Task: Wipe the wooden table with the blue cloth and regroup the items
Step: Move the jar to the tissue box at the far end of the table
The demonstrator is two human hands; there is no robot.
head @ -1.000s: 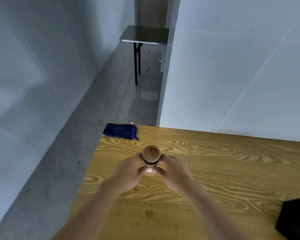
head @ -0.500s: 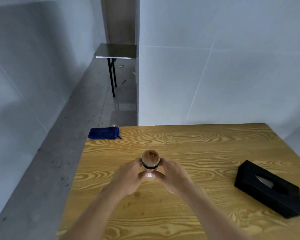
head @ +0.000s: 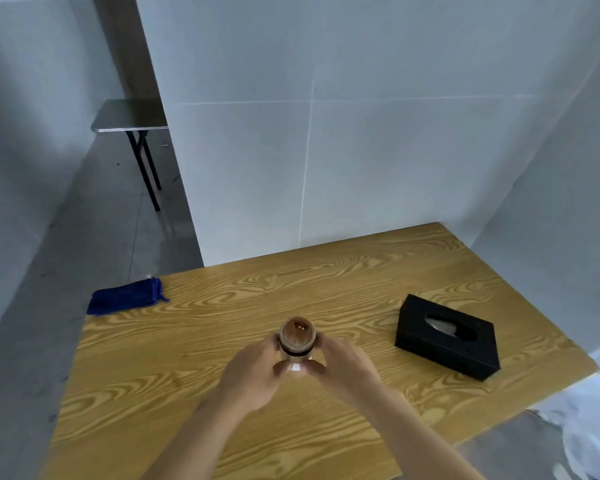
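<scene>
White panel walls close in behind and to the right of the wooden table [head: 222, 327], whose left edge drops to open grey floor. One small cylindrical jar with a brown round lid [head: 297, 337] stands mid-table, left hand [head: 253, 372] and right hand [head: 347, 368] cupped around it. One blue cloth [head: 125, 296] overhangs the far left corner beyond the jar. One black rectangular tissue box [head: 447, 337] lies right of the jar, bare wood between.

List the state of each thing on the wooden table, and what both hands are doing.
Small wood-lidded cylindrical jar: upright, lid on, held on both sides.
Left hand: gripping the jar.
Right hand: gripping the jar.
Blue cloth: bunched at the table's far left corner, untouched.
Black rectangular tissue box: flat on the wooden table, tissue showing in its slot.
</scene>
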